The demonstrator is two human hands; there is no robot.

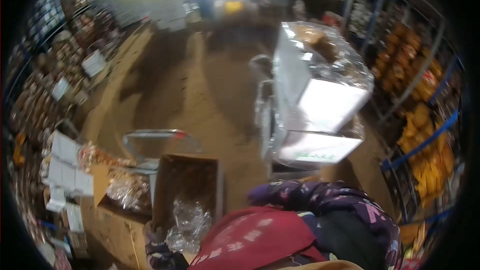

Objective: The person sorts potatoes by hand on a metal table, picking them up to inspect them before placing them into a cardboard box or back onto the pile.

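Note:
My left hand [152, 231], dark and blurred, is low in the view at the near left edge of an open cardboard box [220, 185]. Its fingers are not distinct, so its grip cannot be made out. Crumpled clear plastic [190, 222] lies in that box. To its left, a second open box [101, 190] holds more clear plastic packaging [128, 190]. My right arm, in a dark purple patterned sleeve, reaches across my front; my right hand [257, 193] is a dark smear near the foot of the stacked white boxes [322, 147], its fingers hidden.
Plastic wrap covers the top of the white stack. A metal cart handle [155, 133] stands beyond the boxes. Shelves of packed goods line the left, and a blue-railed rack [425, 140] with yellow bags [425, 157] is at right. Brown floor [225, 80] runs ahead.

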